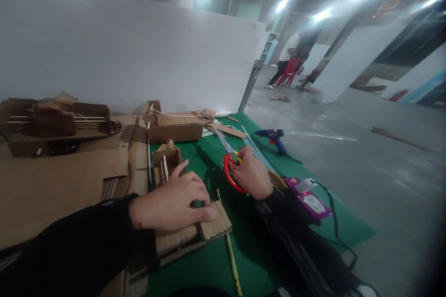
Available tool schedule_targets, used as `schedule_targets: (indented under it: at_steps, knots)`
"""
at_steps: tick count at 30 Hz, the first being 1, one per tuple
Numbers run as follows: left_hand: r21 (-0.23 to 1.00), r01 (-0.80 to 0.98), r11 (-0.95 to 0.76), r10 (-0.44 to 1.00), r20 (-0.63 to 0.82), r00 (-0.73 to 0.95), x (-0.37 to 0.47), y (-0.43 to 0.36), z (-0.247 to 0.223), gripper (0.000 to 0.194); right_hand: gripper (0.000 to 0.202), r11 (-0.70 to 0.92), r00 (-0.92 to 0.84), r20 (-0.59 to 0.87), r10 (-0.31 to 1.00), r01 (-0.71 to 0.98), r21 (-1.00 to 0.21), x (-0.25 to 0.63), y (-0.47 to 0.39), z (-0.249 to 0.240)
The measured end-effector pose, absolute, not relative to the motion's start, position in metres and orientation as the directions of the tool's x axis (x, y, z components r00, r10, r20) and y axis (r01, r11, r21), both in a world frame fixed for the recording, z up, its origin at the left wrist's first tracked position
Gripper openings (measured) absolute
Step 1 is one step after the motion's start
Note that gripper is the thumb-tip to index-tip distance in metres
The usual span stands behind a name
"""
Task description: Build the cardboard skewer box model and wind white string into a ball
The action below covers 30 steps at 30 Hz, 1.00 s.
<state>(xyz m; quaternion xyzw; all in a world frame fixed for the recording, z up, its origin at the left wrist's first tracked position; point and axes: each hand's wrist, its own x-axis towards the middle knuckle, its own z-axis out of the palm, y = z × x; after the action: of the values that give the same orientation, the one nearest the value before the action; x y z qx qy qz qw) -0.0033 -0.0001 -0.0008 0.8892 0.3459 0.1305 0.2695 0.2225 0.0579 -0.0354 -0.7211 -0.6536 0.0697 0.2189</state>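
On the purple package [315, 206] just beside our right wrist is a white label, too blurred for us to read; the sign [392, 3] on the pillar, far beyond our right hand, is equally illegible.

Beneath both our hands lies a green tabletop [258, 246]. A pale partition [128, 51] stands beyond them, and grey floor [369, 162] stretches out to the right. Well beyond our right hand, a person [288, 48] is near a red chair [289, 72].

Our left hand [177, 202] is half open, fingers loosely curled and thumb on a cardboard flap [216, 223], above a small cardboard box [177, 241] with pale sticks [165, 169] inside. Farther forward is a closed-looking long box [176, 132] with white string [177, 115] across it. Forward-left of our left hand, an open box [92, 123] has rods and crumpled cardboard inside.

Our right hand [252, 174] is closed around the scissors [228, 147], blades pointing forward. Ahead of it lies a blue glue gun [276, 138].
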Motion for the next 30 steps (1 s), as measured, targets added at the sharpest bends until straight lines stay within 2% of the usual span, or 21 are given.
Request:
schedule_targets:
  at_steps: [8,18,30]
  knots:
    - [0.57,0.546,-0.615,0.68,0.032,0.732,-0.0033,-0.0001,-0.0001,0.025,0.028,-0.07,0.128,0.195,0.972,0.957,-0.281,0.2197,0.0553,-0.0363]
    - [0.561,0.55,-0.619,0.678,0.028,0.734,-0.0028,0.0004,-0.0012,0.027,0.029,-0.044,0.072,0.1,0.992,0.965,-0.258,0.2189,0.0564,-0.0393]
    - [0.542,0.55,-0.636,0.671,0.035,0.741,-0.0037,0.0006,-0.002,0.026,0.022,0.085,-0.089,-0.004,0.996,0.97,-0.229,0.2173,0.0541,-0.0448]
